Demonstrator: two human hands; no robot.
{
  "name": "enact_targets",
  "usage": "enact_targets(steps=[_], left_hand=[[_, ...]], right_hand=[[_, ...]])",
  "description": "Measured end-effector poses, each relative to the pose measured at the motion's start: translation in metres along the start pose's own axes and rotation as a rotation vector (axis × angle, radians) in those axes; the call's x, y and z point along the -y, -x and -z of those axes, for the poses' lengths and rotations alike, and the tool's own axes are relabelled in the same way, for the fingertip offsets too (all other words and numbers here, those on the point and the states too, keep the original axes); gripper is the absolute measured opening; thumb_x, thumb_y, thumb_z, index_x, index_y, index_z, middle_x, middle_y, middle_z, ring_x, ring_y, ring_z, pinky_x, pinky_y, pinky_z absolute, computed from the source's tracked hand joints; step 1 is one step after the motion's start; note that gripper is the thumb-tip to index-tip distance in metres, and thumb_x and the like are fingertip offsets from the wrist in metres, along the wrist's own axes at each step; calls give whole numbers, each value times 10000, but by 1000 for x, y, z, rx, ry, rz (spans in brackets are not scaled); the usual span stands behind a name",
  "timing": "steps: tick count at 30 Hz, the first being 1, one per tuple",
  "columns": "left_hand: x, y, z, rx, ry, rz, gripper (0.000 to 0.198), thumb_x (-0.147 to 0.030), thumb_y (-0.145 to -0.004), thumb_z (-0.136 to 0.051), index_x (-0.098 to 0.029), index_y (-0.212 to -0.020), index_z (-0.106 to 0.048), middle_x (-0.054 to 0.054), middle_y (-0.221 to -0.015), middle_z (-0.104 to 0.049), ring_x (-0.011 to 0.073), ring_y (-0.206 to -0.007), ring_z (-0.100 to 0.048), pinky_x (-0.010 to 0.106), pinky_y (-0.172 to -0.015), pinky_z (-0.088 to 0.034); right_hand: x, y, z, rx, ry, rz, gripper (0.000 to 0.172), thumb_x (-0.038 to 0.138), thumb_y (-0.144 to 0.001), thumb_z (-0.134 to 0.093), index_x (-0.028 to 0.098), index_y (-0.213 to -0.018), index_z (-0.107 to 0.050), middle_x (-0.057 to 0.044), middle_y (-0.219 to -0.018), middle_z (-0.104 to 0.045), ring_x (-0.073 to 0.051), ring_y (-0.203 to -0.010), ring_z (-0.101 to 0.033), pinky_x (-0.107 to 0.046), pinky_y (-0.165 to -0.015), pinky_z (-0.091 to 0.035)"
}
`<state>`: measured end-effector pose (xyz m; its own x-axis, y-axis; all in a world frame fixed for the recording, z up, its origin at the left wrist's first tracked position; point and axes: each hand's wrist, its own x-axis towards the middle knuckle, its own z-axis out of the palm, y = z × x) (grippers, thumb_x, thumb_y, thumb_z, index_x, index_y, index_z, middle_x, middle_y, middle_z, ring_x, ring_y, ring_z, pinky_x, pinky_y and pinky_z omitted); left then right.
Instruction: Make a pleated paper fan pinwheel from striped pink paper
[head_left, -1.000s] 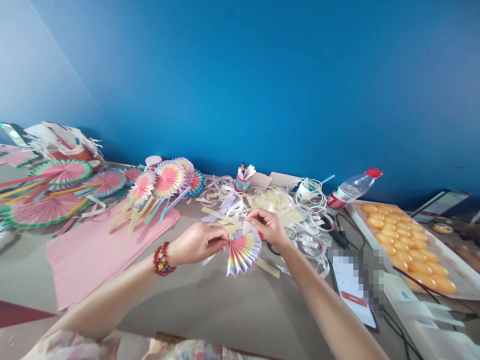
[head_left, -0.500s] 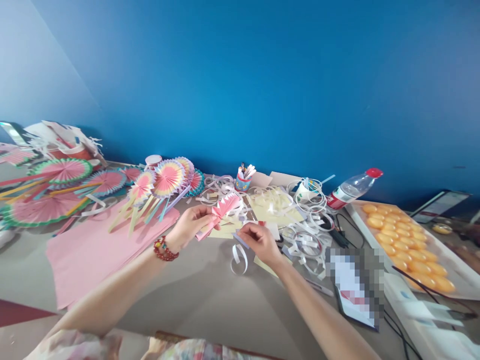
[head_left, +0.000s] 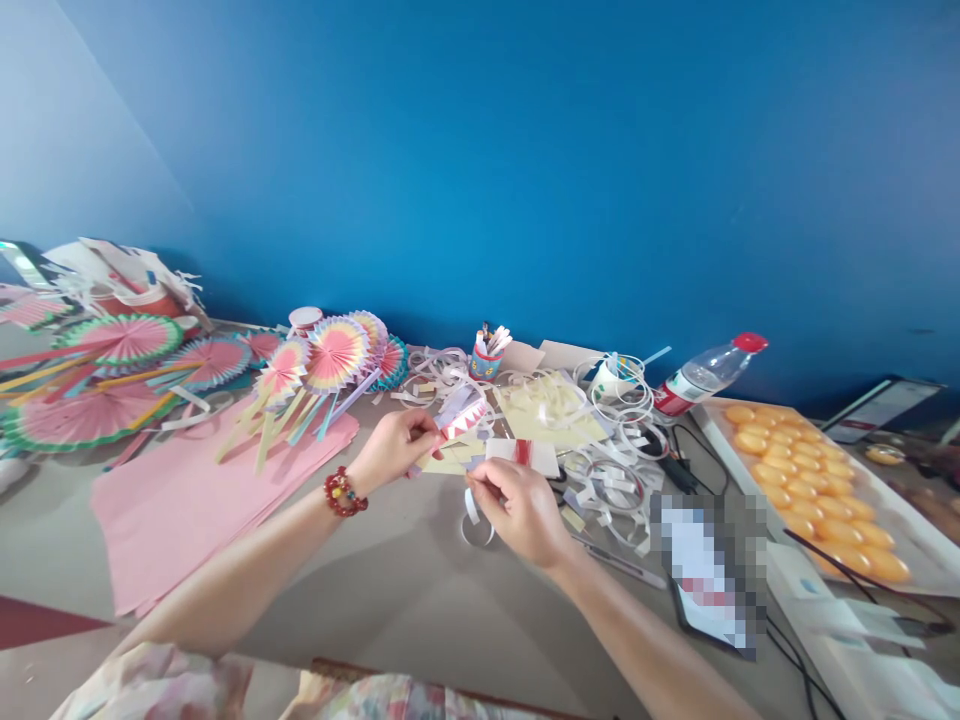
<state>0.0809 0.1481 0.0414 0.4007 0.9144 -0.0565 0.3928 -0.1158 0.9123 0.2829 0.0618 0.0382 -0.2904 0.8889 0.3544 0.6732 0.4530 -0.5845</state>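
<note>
Pinching folded pink pleated paper fan (head_left: pixel 459 417), left hand (head_left: pixel 394 448); right hand (head_left: pixel 521 510) pinches curled white paper strip (head_left: pixel 471 510); slack grip may let pleats spring open

The pleated fan (head_left: pixel 461 415) in the left hand (head_left: pixel 396 445) is thin matt paper with sharp creases. The strip (head_left: pixel 470 510) pinched by the right hand (head_left: pixel 521 510) is smooth white paper that curls. The table (head_left: pixel 420 610) is grey, matt and smooth. The sheet (head_left: pixel 187 500) is matt pink paper. The bottle (head_left: pixel 701 375) is clear, glossy plastic. The bracelet (head_left: pixel 343 492) has glossy beads. The orange pieces (head_left: pixel 810 480) look smooth and shiny.
</note>
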Motion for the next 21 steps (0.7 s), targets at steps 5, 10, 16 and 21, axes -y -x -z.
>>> enact_targets(steps=[5, 10, 16, 21], left_hand=[[-5, 3, 1, -17, -209, -84, 134, -233, -840, -529, -175, -733, -586, 4, -688, -714, 92, -408, -551, 180, -387, -355], [-9, 4, 2, -40, -414, -141, 175, -164, -837, -496, -179, -670, -547, -8, -645, -675, 92, -428, -513, 212, -474, -334], [-15, 11, -2, -25, -621, -215, 219, -143, -830, -495, -182, -617, -524, 9, -597, -592, 149, -570, -518, 257, -532, -244], [-17, 20, -7, 73, -704, -269, 182, -156, -824, -526, -181, -647, -559, 15, -614, -586, 156, -569, -508, 273, -531, -210]], right_hand=[[11, 2, 10, -29, 197, 67, 186, 164, -943, -469, 191, -788, -568, 2, -707, -584, -128, -626, -519, -247, -607, -327], [21, 5, 22, -39, 358, 170, 230, 175, -961, -448, 182, -795, -607, -13, -717, -599, -149, -663, -537, -268, -635, -326], [27, -2, 33, -53, 433, 247, 244, 174, -955, -450, 176, -769, -609, -18, -701, -590, -155, -666, -528, -284, -628, -307], [29, -17, 50, 59, 330, 208, 190, 184, -933, -491, 185, -793, -618, -4, -734, -617, -134, -657, -530, -267, -601, -293]])
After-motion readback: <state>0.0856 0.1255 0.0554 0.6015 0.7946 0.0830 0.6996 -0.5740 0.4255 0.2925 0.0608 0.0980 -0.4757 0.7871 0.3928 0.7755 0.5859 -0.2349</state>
